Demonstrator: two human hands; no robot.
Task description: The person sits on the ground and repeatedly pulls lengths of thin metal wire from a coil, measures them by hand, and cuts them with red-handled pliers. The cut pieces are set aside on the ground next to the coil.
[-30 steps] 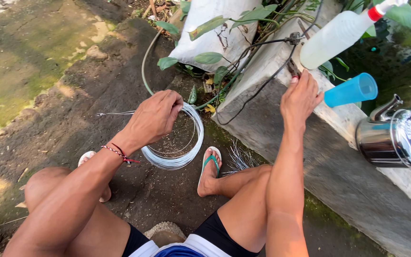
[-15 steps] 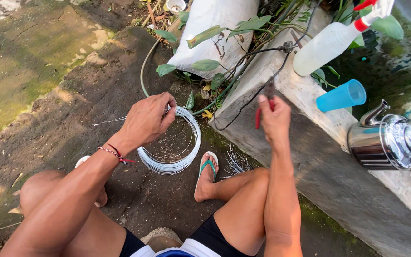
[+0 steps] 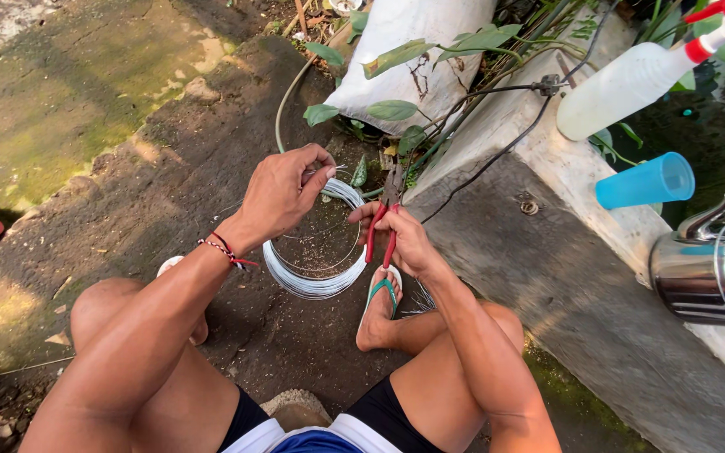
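A coil of wire [image 3: 316, 268] hung at the frame's centre, its top clenched in the left hand [image 3: 283, 193]. Just to its right, the right hand [image 3: 404, 239] gripped red-handled pliers [image 3: 386, 220], jaws pointing up beside the coil.

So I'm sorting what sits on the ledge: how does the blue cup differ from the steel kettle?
The blue cup is plain, matte plastic; the steel kettle is shiny metal that mirrors its surroundings. The cup lies tipped with its open mouth showing, while the kettle has a curved spout and is cut off by the picture's edge. The cup looks smaller than the kettle. Both rest on the concrete ledge, and neither hand touches them.
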